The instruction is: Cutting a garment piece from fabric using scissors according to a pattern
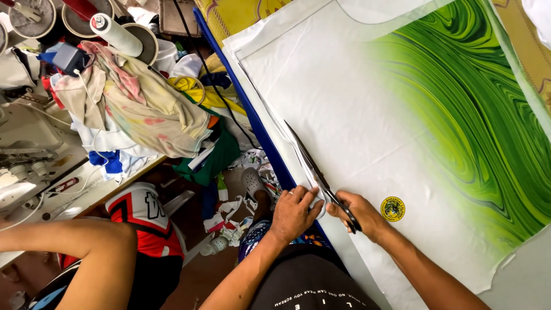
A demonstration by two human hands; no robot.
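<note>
A white fabric sheet with a green swirl print and a small round yellow badge lies spread on the table. My right hand grips the handles of long black scissors, whose blades point away along the fabric's left edge. My left hand presses flat on that edge right beside the scissor handles, holding the cloth down at the table's blue rim.
Another person's bare arm and red-and-white jersey are at lower left. A heap of clothes, thread cones and a sewing machine crowd the left. Fabric scraps litter the floor.
</note>
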